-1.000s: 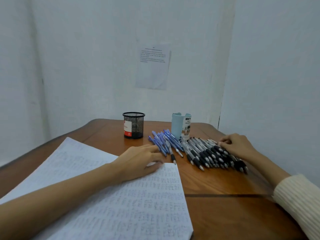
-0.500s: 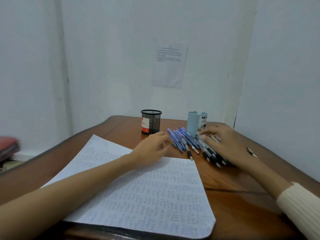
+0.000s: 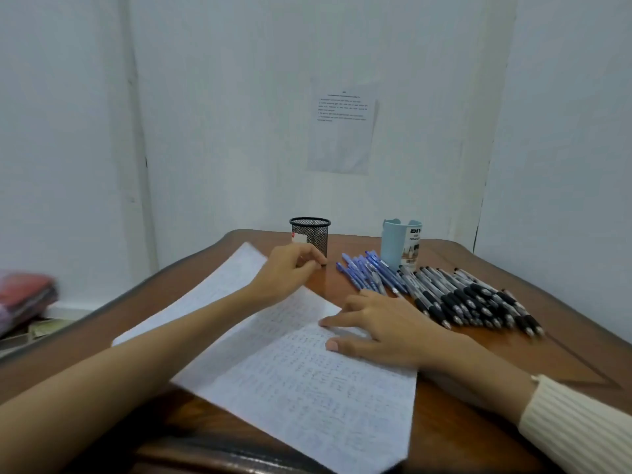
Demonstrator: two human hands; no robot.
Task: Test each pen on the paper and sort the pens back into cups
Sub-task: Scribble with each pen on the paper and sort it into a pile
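Right hand (image 3: pixel 386 331) lies flat on the paper (image 3: pixel 307 388), fingers straight and spread, pressing near its far corner. Left hand (image 3: pixel 290 270) hovers just in front of the black mesh cup (image 3: pixel 313 232), fingers curled — whether they pinch anything, I cannot tell. Blue pens (image 3: pixel 367 273) and black pens (image 3: pixel 468 299) lie side by side on the table (image 3: pixel 530 357) — the light blue cup (image 3: pixel 398 241) stands just behind them.

The brown wooden table (image 3: pixel 478 357) is showing smooth, glossy varnish; white paper sheets (image 3: pixel 307 388) are looking matt; black wire-mesh metal cup (image 3: pixel 316 234) and pale blue plastic cup (image 3: pixel 393 244) are appearing matt and smooth; blue plastic pens (image 3: pixel 369 273) are gleaming faintly; cream ribbed knit sleeve (image 3: pixel 574 429) is looking soft.
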